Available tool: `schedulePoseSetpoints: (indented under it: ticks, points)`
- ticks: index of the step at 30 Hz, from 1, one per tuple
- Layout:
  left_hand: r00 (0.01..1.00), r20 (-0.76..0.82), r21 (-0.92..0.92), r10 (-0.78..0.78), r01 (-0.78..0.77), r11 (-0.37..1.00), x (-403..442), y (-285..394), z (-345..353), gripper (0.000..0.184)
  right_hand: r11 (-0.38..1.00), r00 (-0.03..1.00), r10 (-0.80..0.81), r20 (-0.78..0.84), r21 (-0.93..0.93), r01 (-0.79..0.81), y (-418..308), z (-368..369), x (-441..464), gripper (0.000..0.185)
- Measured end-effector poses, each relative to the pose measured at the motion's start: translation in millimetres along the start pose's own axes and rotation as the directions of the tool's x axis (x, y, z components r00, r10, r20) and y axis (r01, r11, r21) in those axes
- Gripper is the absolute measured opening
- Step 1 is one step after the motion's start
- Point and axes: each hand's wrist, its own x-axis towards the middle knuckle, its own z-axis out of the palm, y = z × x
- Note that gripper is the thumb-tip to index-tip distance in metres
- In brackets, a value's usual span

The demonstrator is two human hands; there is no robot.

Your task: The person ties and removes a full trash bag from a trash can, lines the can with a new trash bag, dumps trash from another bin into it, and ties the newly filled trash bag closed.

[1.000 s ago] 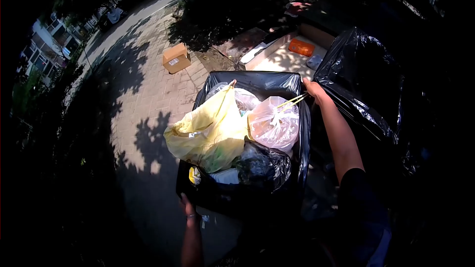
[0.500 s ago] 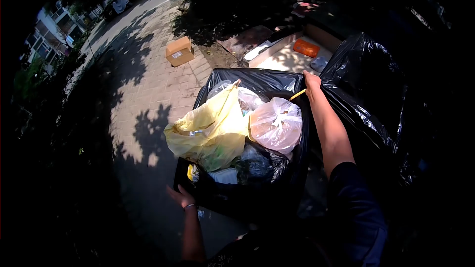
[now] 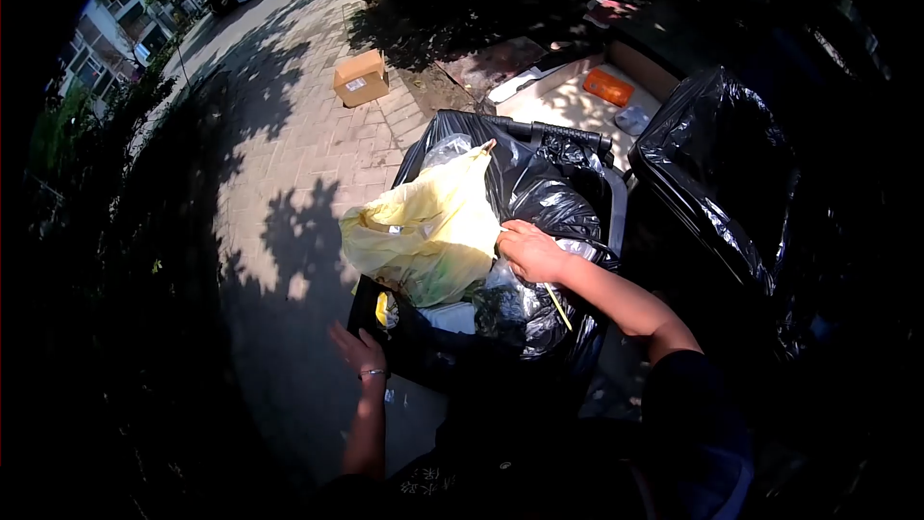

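Note:
A bin point(image 3: 617, 207) lined with a black garbage bag point(image 3: 553, 207) stands before me, heaped with rubbish. Fingers curled, my right hand point(image 3: 531, 250) grips the liner's edge, folded inward over the load. A thin yellow stick point(image 3: 559, 308) sticks out below that hand. Just left of it lies a knotted yellow plastic bag point(image 3: 423, 231). Only a pale sliver of the whitish plastic bag point(image 3: 577, 248) shows under the black film. My left hand point(image 3: 358, 351) has its fingers spread beside the bin's near left corner; whether it touches the liner I cannot tell.
A second black-bagged bin point(image 3: 717, 173) stands to the right. Behind are a large shallow box point(image 3: 568, 87) holding an orange object point(image 3: 607, 88). A cardboard box point(image 3: 361, 78) sits on the paving point(image 3: 308, 154). Deep shade hides much of both sides.
My right hand has moved left and nearer, pulling the liner's far right edge over the whitish bag and baring the bin's rim. My left hand has barely moved.

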Motion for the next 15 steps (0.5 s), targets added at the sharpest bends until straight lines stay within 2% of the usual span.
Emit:
schedulePoseSetpoints:
  ticks: [1, 2, 3, 4, 5, 6, 7, 8, 9, 10, 11, 12, 13, 14, 15]
  points:
    - [0.997, 0.017, -0.058, 0.074, -0.073, 0.996, 8.8, 23.2, -17.6, 0.056, 0.987, 0.999, -0.024, -0.045, 0.157, 0.03, -1.7, 2.1, -2.2, 0.019]
    - [0.993, 0.012, -0.198, 0.116, -0.111, 0.974, 20.3, 37.3, -24.3, 0.061, 0.944, 0.992, -0.005, -0.127, 0.327, 0.047, -10.1, 3.0, -6.7, 0.019]
    - [0.987, 0.003, -0.336, 0.158, -0.148, 0.93, 34.0, 51.3, -27.5, 0.066, 0.911, 1.0, 0.003, 0.015, 0.412, -0.009, -22.4, 4.3, -10.4, 0.02]
    - [0.969, -0.02, -0.399, 0.246, -0.233, 0.887, 50.6, 70.6, -31.7, 0.071, 0.871, 0.987, 0.006, 0.16, 0.484, -0.084, -35.9, 5.1, -14.2, 0.02]
    - [0.942, -0.043, -0.459, 0.333, -0.314, 0.831, 67.9, 91.4, -35.4, 0.077, 0.904, 0.976, -0.04, 0.214, 0.423, -0.055, -48.7, 7.1, -14.7, 0.02]
    - [0.931, 0.009, -0.557, 0.365, -0.299, 0.775, 82.7, 115.6, -42.1, 0.079, 0.931, 0.96, -0.078, 0.271, 0.364, -0.027, -61.3, 7.0, -13.8, 0.019]
    - [0.912, 0.058, -0.649, 0.405, -0.274, 0.709, 97.9, 135.2, -42.0, 0.081, 0.969, 0.989, -0.089, 0.117, 0.24, 0.059, -75.1, -8.4, -11.4, 0.023]
    - [0.814, 0.067, -0.607, 0.578, -0.426, 0.671, 116.2, 142.0, -22.5, 0.08, 0.993, 0.971, 0.044, 0.236, 0.096, -0.068, -82.1, -18.3, -8.3, 0.029]
    - [0.684, 0.082, -0.568, 0.725, -0.566, 0.598, 129.1, 147.3, -4.2, 0.078, 0.986, 0.969, 0.123, 0.216, 0.088, -0.145, -85.8, -29.4, -4.8, 0.032]
    - [0.64, 0.247, -0.573, 0.728, -0.509, 0.642, 128.2, 158.0, 2.4, 0.076, 0.972, 0.959, 0.202, 0.199, 0.082, -0.221, -92.1, -39.9, -1.1, 0.035]
    - [0.484, 0.479, -0.545, 0.733, -0.491, 0.68, 124.1, 165.4, 6.4, 0.078, 0.951, 0.953, 0.299, 0.053, 0.063, -0.302, -102.4, -52.5, 2.7, 0.038]
    - [0.405, 0.414, -0.6, 0.815, -0.552, 0.579, 109.7, 167.4, 12.8, 0.083, 0.923, 0.918, 0.384, -0.101, 0.051, -0.38, -110.7, -63.7, 8.0, 0.041]
    - [0.354, 0.345, -0.627, 0.869, -0.602, 0.494, 97.4, 166.7, 16.4, 0.087, 0.895, 0.872, 0.445, -0.203, 0.082, -0.438, -116.7, -67.8, 14.1, 0.051]
    - [0.353, 0.307, -0.614, 0.884, -0.636, 0.467, 89.8, 170.5, 7.3, 0.082, 0.863, 0.829, 0.503, -0.243, 0.099, -0.495, -121.5, -71.1, 20.1, 0.06]
    - [0.32, 0.323, -0.658, 0.891, -0.601, 0.454, 88.3, 171.1, 5.8, 0.078, 0.855, 0.819, 0.514, -0.255, 0.069, -0.515, -122.8, -65.6, 26.3, 0.063]
